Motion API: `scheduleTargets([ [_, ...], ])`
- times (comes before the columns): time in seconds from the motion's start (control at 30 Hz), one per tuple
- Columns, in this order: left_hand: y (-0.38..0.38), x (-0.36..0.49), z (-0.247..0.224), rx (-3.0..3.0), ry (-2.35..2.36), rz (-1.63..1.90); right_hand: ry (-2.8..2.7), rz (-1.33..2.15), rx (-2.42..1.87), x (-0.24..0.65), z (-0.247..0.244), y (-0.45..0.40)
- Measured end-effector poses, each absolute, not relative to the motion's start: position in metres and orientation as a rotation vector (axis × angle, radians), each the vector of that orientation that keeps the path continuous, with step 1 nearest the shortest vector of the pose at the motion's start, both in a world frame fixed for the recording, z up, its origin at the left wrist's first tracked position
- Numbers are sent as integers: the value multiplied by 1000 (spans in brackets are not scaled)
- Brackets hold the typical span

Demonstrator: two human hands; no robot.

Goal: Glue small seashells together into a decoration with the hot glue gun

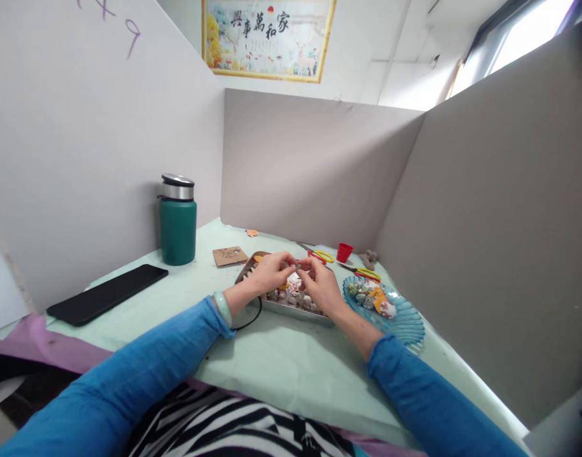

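Observation:
My left hand (273,271) and my right hand (319,282) meet above a metal tray (295,312), fingertips pinched together. Between them is something small and greyish, too small to make out. Small pale, brown and orange pieces (295,295) fill the tray, partly hidden under my hands. To the right of my right hand lies a blue glass plate (407,317) that holds green-grey, orange and white small pieces (374,297).
Beyond the tray are scissors with yellow and red handles (322,256), a second pair (367,274), and a red cup (344,252). A cardboard square (230,256), green bottle (178,230) and black phone (110,293) lie left. Grey panels (314,165) enclose the table.

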State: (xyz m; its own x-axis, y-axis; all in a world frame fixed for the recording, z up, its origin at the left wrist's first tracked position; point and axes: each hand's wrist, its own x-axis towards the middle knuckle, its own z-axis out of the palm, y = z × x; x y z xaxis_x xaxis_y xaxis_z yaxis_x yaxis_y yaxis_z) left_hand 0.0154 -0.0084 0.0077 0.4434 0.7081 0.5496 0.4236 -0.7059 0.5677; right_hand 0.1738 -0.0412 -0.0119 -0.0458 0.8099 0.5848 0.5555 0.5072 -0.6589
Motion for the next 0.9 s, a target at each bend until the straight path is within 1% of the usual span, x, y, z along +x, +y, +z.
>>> scheduleTargets([
  [0.9,-7,15,7,2285,965,1122,-1734,336,-1155,172,-11,-43],
])
